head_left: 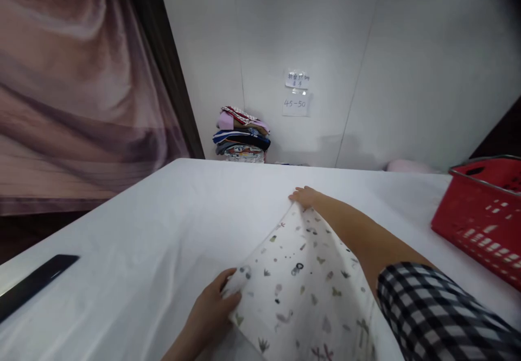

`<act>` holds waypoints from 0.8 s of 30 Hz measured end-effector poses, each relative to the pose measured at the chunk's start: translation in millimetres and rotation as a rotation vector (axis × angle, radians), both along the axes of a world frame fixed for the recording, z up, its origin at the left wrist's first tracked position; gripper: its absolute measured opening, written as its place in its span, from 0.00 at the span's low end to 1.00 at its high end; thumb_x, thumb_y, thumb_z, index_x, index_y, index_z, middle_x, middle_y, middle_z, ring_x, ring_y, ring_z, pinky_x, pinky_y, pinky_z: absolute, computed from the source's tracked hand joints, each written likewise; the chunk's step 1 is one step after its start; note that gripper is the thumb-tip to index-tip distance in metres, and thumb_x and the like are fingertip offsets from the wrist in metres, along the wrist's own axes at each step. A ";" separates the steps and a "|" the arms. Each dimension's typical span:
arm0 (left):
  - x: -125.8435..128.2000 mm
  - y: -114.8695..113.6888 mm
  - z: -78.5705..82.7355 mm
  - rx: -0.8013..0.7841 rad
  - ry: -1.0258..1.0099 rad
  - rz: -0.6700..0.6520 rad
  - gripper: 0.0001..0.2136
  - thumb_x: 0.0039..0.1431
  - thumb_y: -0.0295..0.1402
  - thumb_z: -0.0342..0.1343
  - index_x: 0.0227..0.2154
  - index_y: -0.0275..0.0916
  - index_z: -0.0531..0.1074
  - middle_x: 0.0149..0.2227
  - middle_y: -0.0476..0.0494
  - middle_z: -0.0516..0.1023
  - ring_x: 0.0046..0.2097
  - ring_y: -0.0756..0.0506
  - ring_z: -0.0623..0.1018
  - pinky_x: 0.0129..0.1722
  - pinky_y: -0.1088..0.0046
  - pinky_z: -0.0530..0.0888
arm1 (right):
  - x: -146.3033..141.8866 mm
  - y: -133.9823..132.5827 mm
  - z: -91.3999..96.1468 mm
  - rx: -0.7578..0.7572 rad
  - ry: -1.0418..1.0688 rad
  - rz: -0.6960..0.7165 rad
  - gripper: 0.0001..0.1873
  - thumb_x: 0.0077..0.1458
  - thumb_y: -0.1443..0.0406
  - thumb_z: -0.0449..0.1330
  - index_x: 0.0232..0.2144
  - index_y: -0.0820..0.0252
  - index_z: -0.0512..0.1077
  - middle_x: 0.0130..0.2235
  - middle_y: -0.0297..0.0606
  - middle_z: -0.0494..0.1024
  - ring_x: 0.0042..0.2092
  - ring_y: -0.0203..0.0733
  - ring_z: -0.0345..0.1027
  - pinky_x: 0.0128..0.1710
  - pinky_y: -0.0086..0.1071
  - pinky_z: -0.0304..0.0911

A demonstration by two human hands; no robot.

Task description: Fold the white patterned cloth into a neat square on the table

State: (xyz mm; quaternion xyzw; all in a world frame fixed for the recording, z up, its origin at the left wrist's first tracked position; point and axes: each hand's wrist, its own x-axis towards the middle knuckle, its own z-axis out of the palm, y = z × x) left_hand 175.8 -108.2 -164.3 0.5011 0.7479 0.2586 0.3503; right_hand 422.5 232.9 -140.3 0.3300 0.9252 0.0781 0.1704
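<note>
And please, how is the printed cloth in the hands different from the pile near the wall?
The printed cloth is partly spread, with the left hand and right hand holding its edge; the pile looks folded and stacked.
The printed cloth is white with small scattered motifs; the pile mixes purple, blue, black and other colours.
The printed cloth fills the foreground; the pile sits farther off, by the wall.
Both appear to be fabric.

The printed fabric was matt, thin-looking cloth; the table cover, lightly creased cloth. The curtain had a satiny sheen. The basket was perforated plastic, its handle apparently metal. The dark strip was smooth and glossy, the notes paper, the wall smooth.
</note>
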 end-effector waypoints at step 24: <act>-11.5 61.2 130.8 0.209 0.282 -0.228 0.17 0.41 0.32 0.54 0.38 0.36 0.76 0.39 0.44 0.79 0.44 0.40 0.76 0.44 0.69 0.70 | 135.5 -29.8 168.7 0.264 0.062 -0.273 0.10 0.47 0.61 0.60 0.34 0.55 0.74 0.38 0.37 0.78 0.40 0.43 0.70 0.38 0.31 0.59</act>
